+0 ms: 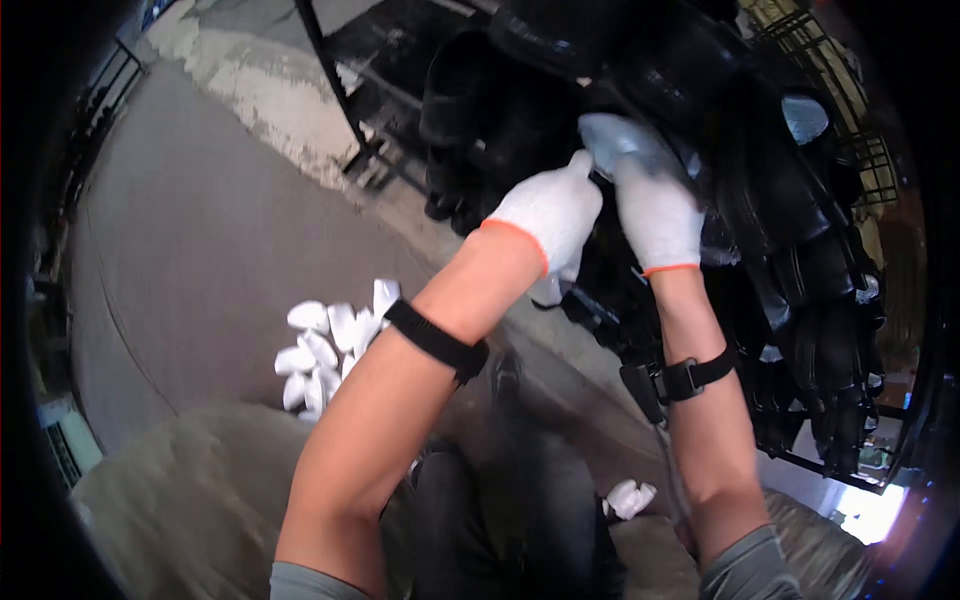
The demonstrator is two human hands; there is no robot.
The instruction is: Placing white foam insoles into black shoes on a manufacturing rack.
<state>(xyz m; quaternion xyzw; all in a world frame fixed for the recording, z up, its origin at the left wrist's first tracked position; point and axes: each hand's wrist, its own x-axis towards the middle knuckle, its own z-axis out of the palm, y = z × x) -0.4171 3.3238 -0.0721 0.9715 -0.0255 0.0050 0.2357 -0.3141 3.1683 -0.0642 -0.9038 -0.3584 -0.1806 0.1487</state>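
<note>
Past grey left sleeve (308,583), noted blurred, curved pale-blue piece (613,137) just beyond left hand (552,209), overlapped by right hand (660,218). Lies slantwise; cannot tell either grip's state.

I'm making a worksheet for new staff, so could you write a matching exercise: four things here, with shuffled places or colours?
Things
1. Glove trim
2. Larger group of white pieces
3. Small white cluster
4. Pale, blurred object

Places or colours
A. Near the picture's lower edge, left of the right forearm
B. At the fingers' end of the left hand and right hand
C. Orange
D. Left of the left forearm

Pairs: 1-C, 2-D, 3-A, 4-B
</note>
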